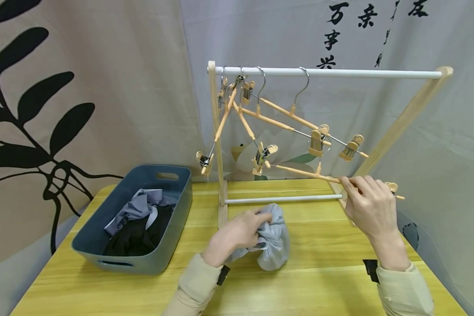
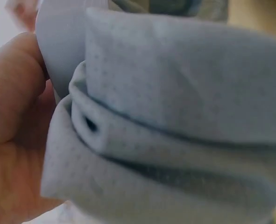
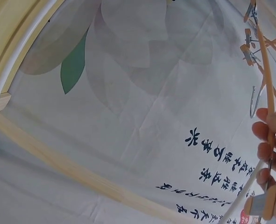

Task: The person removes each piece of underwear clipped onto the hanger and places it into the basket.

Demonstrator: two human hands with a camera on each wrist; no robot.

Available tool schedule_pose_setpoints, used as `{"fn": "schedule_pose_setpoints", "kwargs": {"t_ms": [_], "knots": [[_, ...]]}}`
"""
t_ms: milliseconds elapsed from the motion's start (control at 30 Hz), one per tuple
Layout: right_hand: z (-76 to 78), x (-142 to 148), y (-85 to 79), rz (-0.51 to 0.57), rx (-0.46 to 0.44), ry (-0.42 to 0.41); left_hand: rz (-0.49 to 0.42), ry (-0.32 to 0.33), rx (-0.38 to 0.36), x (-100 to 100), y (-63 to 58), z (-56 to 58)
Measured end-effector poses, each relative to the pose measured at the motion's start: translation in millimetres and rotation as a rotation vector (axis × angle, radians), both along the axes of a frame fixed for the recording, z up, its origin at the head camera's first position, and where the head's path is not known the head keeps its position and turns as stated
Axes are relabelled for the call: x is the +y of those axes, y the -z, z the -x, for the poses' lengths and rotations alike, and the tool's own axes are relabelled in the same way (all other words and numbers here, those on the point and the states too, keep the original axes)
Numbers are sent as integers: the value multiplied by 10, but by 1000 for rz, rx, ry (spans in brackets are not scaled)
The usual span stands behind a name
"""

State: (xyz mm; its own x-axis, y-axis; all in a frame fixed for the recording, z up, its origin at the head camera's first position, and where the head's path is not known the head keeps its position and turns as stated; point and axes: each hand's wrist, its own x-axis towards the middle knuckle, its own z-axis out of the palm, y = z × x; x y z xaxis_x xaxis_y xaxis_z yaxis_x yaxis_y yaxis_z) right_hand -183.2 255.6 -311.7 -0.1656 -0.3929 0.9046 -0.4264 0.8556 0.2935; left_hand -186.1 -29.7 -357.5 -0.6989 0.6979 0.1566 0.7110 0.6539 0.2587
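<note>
Bunched light grey-blue cloth (image 1: 275,239) hangs from my left hand (image 1: 242,230), which grips it just above the table. In the left wrist view the folded cloth (image 2: 175,93) fills most of the picture, with the thumb beside it. My right hand (image 1: 373,204) holds a wooden clip hanger (image 1: 300,171) by its right half, off the rail and in front of the rack. The right wrist view shows the fingers (image 3: 264,151) curled round the hanger's bar, close to one clip (image 3: 264,203).
Several clip hangers (image 1: 292,115) hang from the white rail (image 1: 339,73) of a small wooden rack, mostly toward its left end. A blue-grey basket (image 1: 177,245) with grey and black clothes (image 1: 136,239) stands on the left of the wooden table (image 1: 312,281).
</note>
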Motion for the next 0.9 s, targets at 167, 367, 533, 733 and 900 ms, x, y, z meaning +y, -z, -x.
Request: {"fn": "schedule_pose_setpoints", "kwargs": {"t_ms": [167,367,533,733,900], "knots": [[1,19,5,6,4,0,-129,-199,82,-506,-340,-58],[4,27,9,10,2,4,-193,-569,177,-1089,-662,-154],[-3,36,-1,6,-7,18,-261,-836,233,-1463,-775,-247],[-15,57,-19,22,18,35,-280,-1021,218,-1777,-753,-240],[-27,59,-49,38,32,39,-247,-1044,131,-1882,-666,-169]]}}
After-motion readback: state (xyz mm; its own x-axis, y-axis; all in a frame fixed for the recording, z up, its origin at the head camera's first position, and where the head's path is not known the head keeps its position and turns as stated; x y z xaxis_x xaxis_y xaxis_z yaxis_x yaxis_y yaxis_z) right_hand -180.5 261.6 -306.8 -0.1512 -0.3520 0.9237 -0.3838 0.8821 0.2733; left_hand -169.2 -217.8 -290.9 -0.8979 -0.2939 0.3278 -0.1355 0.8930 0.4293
